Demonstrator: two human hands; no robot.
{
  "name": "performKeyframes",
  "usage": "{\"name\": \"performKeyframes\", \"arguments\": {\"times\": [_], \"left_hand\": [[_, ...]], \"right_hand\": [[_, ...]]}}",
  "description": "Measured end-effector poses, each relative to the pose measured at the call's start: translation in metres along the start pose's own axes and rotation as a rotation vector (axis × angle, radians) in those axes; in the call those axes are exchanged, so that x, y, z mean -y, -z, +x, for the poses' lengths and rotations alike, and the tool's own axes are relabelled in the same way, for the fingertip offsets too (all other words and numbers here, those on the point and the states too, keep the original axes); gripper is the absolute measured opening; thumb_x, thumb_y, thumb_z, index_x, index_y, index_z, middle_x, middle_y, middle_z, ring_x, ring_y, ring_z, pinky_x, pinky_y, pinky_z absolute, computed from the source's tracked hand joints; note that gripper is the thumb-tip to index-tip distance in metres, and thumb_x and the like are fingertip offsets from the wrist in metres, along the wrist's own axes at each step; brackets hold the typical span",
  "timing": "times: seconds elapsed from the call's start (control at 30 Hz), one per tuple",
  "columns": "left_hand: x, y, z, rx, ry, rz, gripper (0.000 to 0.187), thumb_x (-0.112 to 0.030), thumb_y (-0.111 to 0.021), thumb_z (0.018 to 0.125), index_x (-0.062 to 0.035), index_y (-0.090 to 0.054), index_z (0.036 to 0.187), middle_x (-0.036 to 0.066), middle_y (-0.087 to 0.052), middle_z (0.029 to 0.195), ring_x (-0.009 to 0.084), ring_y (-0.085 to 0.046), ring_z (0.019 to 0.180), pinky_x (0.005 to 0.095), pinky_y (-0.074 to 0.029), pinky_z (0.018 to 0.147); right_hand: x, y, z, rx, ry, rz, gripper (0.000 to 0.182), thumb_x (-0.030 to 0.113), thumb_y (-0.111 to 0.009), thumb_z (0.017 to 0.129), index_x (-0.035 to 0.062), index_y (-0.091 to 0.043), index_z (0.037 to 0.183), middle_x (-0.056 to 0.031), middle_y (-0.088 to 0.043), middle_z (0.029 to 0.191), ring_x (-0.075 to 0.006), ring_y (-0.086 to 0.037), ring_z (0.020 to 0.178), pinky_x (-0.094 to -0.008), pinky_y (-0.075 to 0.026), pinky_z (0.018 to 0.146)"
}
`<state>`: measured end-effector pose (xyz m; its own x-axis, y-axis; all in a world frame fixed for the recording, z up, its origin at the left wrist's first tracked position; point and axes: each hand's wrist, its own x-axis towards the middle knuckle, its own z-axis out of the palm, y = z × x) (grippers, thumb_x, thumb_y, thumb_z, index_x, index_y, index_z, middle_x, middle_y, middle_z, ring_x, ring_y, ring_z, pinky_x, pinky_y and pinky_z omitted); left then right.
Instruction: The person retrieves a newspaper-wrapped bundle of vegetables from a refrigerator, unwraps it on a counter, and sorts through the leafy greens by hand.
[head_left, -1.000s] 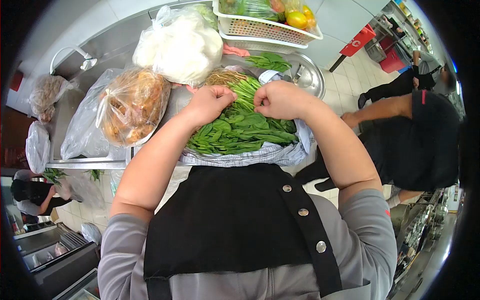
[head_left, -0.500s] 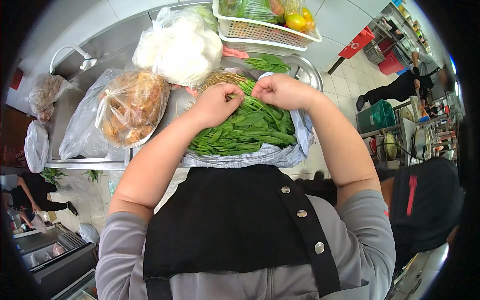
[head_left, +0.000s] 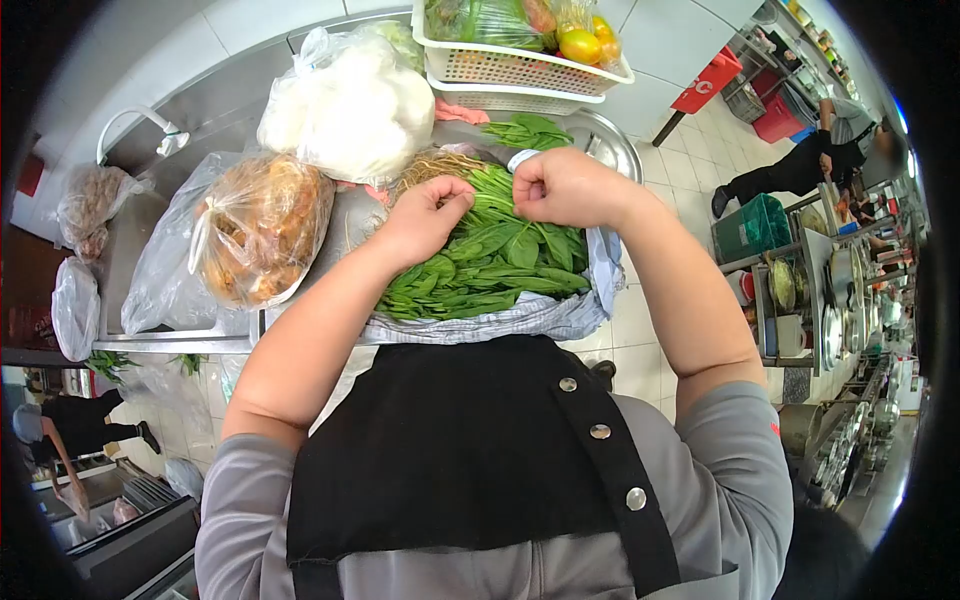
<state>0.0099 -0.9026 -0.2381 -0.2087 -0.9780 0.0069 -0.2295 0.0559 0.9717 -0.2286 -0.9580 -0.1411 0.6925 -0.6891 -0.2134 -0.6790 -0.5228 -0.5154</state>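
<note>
A heap of leafy greens (head_left: pixel 480 270) lies on a striped cloth (head_left: pixel 500 322) at the counter's front edge, with pale roots (head_left: pixel 436 168) at its upper left. Over the stems, my left hand (head_left: pixel 432 215) is closed, fingertips pinched together; what it holds, if anything, is too small to name. Just to its right, my right hand (head_left: pixel 565 190) is also closed, its fingers curled above the leaves and their contents hidden. The two hands are a short gap apart. A smaller bunch of greens (head_left: pixel 527 131) rests behind them on a round metal tray (head_left: pixel 622 150).
Left of the greens stand a clear bag of brown pieces (head_left: pixel 262 230) and a white-filled bag (head_left: pixel 350 105). White baskets (head_left: pixel 520 70) with produce are behind. A faucet (head_left: pixel 172 138) is at the sink. Other people are at far left (head_left: pixel 75 430) and far right (head_left: pixel 790 165).
My hands have moved slightly apart, both closed. More broad leaves show between them. The person close by on the lower right has mostly left view.
</note>
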Motion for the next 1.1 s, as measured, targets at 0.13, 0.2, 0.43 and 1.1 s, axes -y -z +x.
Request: {"name": "performKeyframes", "arguments": {"times": [0.13, 0.2, 0.43, 1.1], "left_hand": [[-0.006, 0.0, -0.003, 0.014, -0.023, 0.093, 0.02, -0.021, -0.065, 0.103, -0.0024, -0.07, 0.108, 0.001, -0.069, 0.093, 0.0086, -0.058, 0.083, 0.0287, -0.05, 0.078], [-0.009, 0.0, -0.005, 0.012, -0.059, 0.182, 0.021, -0.021, -0.066, 0.102, -0.0018, -0.071, 0.107, 0.003, -0.069, 0.092, 0.0102, -0.059, 0.083, 0.0294, -0.051, 0.078], [-0.01, -0.002, -0.002, 0.002, -0.077, 0.215, 0.02, -0.022, -0.068, 0.1, -0.0023, -0.072, 0.104, 0.005, -0.067, 0.082, 0.0115, -0.057, 0.072, 0.0304, -0.05, 0.071], [-0.028, 0.0, -0.004, 0.097, -0.005, 0.24, 0.025, -0.027, -0.066, 0.104, -0.0031, -0.073, 0.109, -0.002, -0.071, 0.091, 0.0076, -0.06, 0.088, 0.0286, -0.048, 0.086]], "right_hand": [[0.003, -0.007, 0.004, -0.022, 0.014, -0.042, 0.014, 0.019, -0.074, 0.081, 0.0087, -0.069, 0.09, -0.0096, -0.073, 0.083, -0.0266, -0.071, 0.082, -0.0396, -0.056, 0.074], [0.005, -0.006, 0.006, -0.089, 0.007, -0.048, 0.012, 0.015, -0.073, 0.082, 0.0078, -0.066, 0.087, -0.0072, -0.069, 0.077, -0.0229, -0.068, 0.075, -0.037, -0.054, 0.07], [0.015, -0.008, 0.012, -0.147, 0.043, -0.161, 0.011, 0.016, -0.071, 0.084, 0.0073, -0.064, 0.086, -0.0084, -0.067, 0.076, -0.0261, -0.065, 0.07, -0.0386, -0.052, 0.066], [-0.011, -0.008, 0.009, -0.188, -0.11, 0.311, 0.016, 0.017, -0.074, 0.095, 0.0017, -0.074, 0.097, 0.0004, -0.071, 0.084, -0.0088, -0.063, 0.079, -0.0283, -0.053, 0.074]]}}
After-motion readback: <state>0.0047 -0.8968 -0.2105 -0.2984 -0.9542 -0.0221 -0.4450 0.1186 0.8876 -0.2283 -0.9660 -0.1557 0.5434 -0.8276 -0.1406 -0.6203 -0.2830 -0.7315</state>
